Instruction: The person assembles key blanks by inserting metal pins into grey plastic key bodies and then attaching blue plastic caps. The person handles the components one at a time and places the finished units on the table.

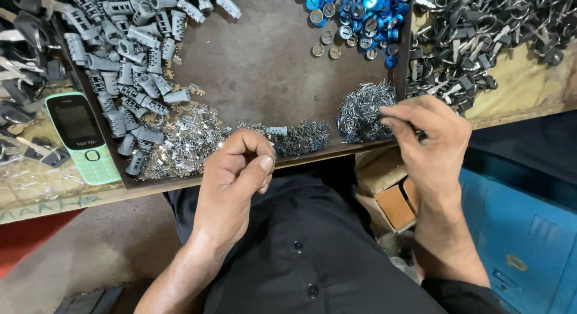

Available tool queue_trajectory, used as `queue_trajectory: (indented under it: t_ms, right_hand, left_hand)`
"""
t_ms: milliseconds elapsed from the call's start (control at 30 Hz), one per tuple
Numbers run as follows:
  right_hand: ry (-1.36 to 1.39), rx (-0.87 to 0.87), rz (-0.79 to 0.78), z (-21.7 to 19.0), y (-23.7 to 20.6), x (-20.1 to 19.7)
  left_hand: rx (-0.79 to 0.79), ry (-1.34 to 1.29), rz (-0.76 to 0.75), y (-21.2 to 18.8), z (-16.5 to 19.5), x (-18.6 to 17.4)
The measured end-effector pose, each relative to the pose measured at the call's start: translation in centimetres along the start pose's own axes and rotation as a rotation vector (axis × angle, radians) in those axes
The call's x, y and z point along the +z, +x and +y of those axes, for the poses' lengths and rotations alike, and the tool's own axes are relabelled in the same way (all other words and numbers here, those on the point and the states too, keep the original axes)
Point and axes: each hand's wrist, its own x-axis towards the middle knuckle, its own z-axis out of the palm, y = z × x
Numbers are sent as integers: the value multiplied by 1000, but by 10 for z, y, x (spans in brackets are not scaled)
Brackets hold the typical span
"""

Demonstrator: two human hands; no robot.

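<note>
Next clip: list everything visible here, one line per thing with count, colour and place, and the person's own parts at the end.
tray: one, dark brown, centre of the bench
grey lock cylinders: many, grey, heaped in the tray's left part
single grey cylinder: one, grey, near the tray's front edge
small flat metal pieces: a pile, silver, front left of the tray
fine metal pins: two heaps, dark silver, front right of the tray
round caps: many, blue and silver, top right of the tray
keys: many, black heads, right of the tray
mobile phone: one, mint green, left of the tray
left hand: fingers pinched, contents hidden
right hand: fingertips at the pin heap
</note>
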Motion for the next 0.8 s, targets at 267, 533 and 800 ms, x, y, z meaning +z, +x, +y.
queue_trajectory:
  t_ms: [267, 533, 800]
  right_hand:
    - [448, 168, 8, -19, 15, 5]
    - [720, -97, -218, -102, 9, 46]
    - [552, -170, -237, -127, 19, 50]
  left_hand:
    - [30, 67, -12, -3, -2, -1]
    - [-19, -205, -50, -10, 1, 4]
    - [70, -317, -66, -19, 11, -6]
